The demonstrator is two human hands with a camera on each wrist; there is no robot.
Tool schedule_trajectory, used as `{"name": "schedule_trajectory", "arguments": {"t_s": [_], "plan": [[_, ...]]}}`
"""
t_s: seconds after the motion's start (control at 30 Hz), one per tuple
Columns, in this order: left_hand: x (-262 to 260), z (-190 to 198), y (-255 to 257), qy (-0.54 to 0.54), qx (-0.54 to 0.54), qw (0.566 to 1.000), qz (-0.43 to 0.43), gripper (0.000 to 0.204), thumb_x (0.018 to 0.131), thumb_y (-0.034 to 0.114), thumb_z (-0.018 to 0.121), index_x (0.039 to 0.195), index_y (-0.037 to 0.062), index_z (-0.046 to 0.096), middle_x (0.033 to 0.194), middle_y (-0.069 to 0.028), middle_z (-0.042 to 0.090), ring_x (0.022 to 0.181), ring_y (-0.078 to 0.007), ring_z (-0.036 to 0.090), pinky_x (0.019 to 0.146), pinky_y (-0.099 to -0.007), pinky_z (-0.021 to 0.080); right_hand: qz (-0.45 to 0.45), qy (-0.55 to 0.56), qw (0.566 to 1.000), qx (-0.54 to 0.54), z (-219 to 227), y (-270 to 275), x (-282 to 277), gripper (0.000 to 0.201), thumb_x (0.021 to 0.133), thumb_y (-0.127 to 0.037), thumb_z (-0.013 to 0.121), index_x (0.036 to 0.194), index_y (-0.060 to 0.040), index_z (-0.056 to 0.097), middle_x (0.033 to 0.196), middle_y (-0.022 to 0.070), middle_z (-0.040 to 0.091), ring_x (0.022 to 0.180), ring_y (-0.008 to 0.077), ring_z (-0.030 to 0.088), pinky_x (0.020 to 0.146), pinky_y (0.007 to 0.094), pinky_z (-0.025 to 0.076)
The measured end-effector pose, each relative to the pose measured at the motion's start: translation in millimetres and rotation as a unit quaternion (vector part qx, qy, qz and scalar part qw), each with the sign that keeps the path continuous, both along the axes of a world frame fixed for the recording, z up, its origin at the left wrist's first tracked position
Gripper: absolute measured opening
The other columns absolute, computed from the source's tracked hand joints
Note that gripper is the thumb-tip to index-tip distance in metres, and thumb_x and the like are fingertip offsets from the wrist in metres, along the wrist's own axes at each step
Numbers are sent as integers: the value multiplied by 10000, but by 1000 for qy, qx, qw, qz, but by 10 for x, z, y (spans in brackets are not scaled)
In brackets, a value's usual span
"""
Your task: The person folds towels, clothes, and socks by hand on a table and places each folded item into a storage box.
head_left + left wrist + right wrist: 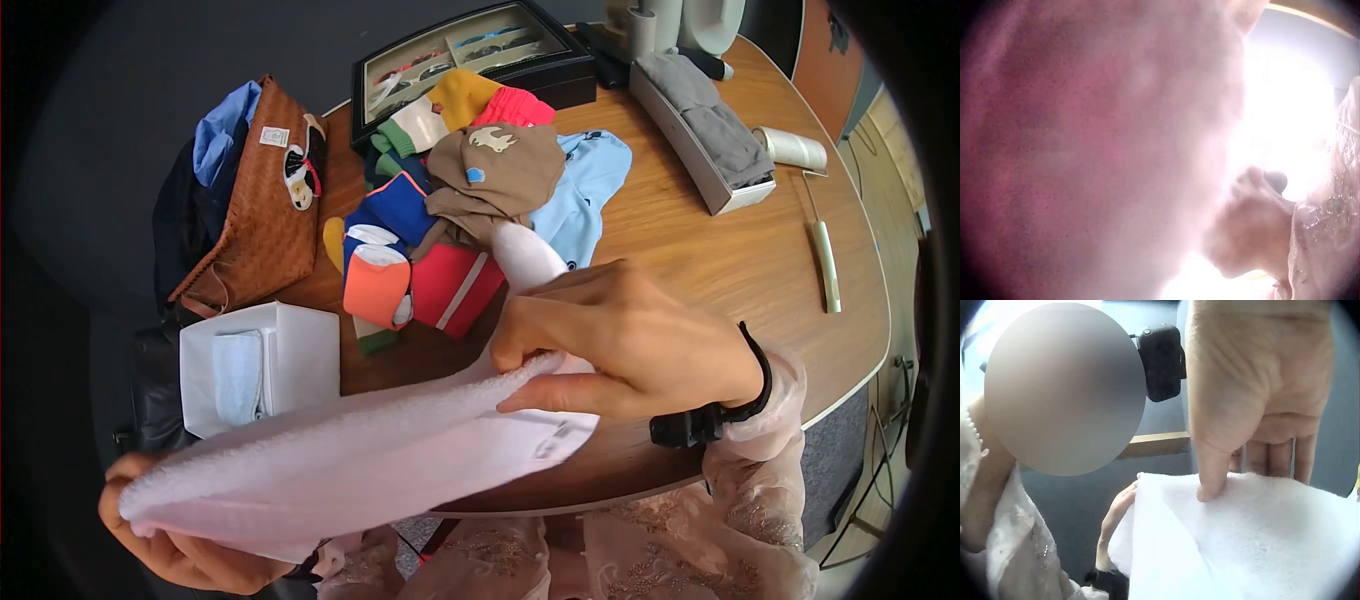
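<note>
A white towel (380, 450) with fluffy pile and a small printed label is stretched between both hands, over the table's near edge. My right hand (630, 340) pinches its upper edge between thumb and fingers; the right wrist view shows the thumb lying against the towel (1241, 537). At the far left end, my left hand (190, 545) grips the other edge, its fingers partly hidden beneath the cloth. Blurred cloth (1097, 150) fills most of the left wrist view. A white piece of fabric (525, 258) shows just beyond the right hand, against the clothes pile.
Behind the hands lies a pile of socks and clothes, with a brown garment (490, 165) and a light blue one (585, 190). A white box (310, 355) and woven basket (250, 220) stand left. A grey-filled box (725, 195) and lint roller (795, 148) lie right; a glasses case (560, 85) sits behind.
</note>
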State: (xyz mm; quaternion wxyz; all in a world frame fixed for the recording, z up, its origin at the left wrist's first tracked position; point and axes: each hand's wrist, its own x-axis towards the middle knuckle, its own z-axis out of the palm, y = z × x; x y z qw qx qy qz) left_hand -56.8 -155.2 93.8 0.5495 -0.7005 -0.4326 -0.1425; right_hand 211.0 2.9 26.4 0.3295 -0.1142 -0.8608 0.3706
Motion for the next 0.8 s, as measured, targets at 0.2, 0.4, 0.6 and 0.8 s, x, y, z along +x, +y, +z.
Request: {"name": "schedule_trajectory", "arguments": {"t_s": [0.2,0.4,0.6,0.8], "plan": [[266,92,294,-482,20,874,-66,322,928,204,412,1174,-2,444,1073,-136,568,917,-189,607,750,-325,543,-15,-35,999,10,14,-66,-31,241,772,-192,660,897,-27,537,569,117,547,507,326,554,483,390,438],[423,196,648,-408,130,899,-95,242,895,125,493,1065,-41,540,1014,-148,599,824,-227,626,711,-334,553,-26,-26,999,-1,77,-177,-96,594,692,-285,745,1147,-4,486,964,143,558,834,281,581,634,341,484],[967,142,840,-604,100,774,-162,258,856,89,565,1085,-28,547,990,-167,617,840,-242,635,722,-350,564,-52,103,991,-68,104,-258,-145,983,594,-271,828,1348,31,273,1330,199,384,1182,350,436,926,406,403],[1094,200,855,-590,30,798,-116,279,850,99,581,1096,-27,545,987,-174,621,848,-252,639,728,-356,565,-152,86,985,-15,59,-242,-145,930,647,-129,745,1378,31,194,1387,216,315,1223,359,407,959,391,382]]}}
